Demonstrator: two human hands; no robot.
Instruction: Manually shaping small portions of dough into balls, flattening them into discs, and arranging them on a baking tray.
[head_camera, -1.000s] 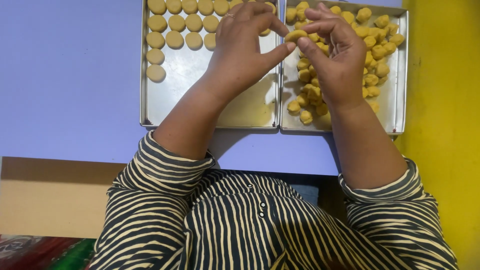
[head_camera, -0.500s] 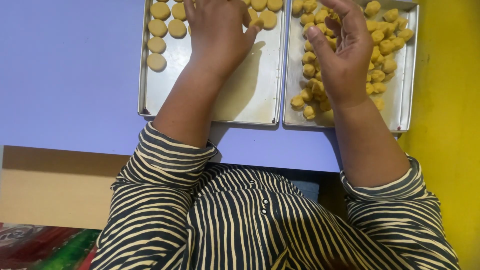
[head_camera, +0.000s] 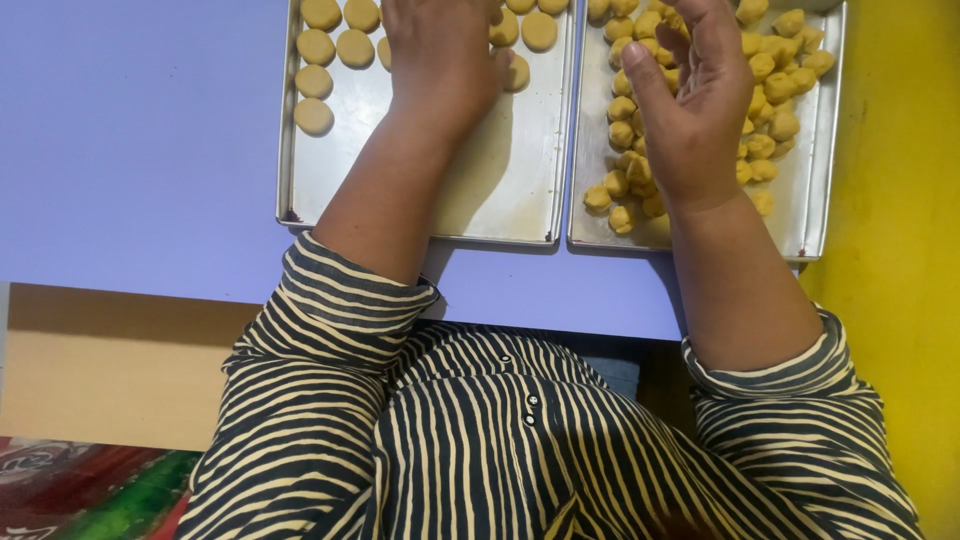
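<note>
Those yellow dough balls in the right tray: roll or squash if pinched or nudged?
The dough balls look roundish, so a nudge would probably roll them. The flattened discs in the left tray suggest soft dough, likely denting under a pinch. Small, probably light.

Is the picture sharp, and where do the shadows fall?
Head view: mostly sharp; the right hand is slightly motion-blurred at the fingers. The left hand and forearm cast a soft shadow on the left tray. No harsh glare; the metal shines dully.

Purple table (head_camera: 130, 150), two metal trays (head_camera: 500, 190) side by side
</note>
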